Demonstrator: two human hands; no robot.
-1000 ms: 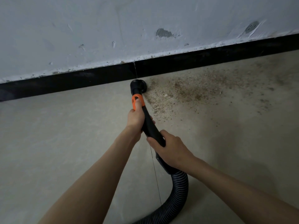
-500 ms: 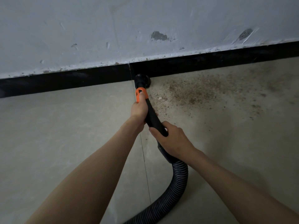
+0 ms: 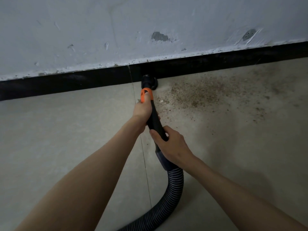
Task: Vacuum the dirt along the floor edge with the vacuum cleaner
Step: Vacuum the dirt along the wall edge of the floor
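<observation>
Dirt (image 3: 196, 94) lies scattered over the pale floor (image 3: 66, 139) to the right of the nozzle, thickest near the black skirting (image 3: 66, 84) and thinning toward the right and toward us. We hold the vacuum wand (image 3: 155, 120) in both hands, pointing it away from us at the floor edge. Its round black nozzle (image 3: 148, 82) sits right at the seam where floor meets skirting, touching or all but touching the black strip, at the left margin of the dirt patch.

Our left hand (image 3: 143, 110) grips the wand high up, fingers curled round the tube and thumb laid along the orange collar (image 3: 146, 95). Our right hand (image 3: 171, 145) grips the wand lower down, just above the cuff, fingers wrapped round it and mostly hidden beneath, thumb along the near side. The ribbed hose (image 3: 173, 192) runs from that cuff toward us and curves left out of the bottom of the view.

A thin tile joint (image 3: 143, 155) runs from the skirting toward us, passing just left of the nozzle and under our left forearm. Left of the joint the floor looks clean. Above the skirting the white wall (image 3: 100, 30) shows chips and a rough, crumbled lower edge. To the right the skirting runs on, unobstructed, to the frame's edge, with dirt lying along the floor beside it.
</observation>
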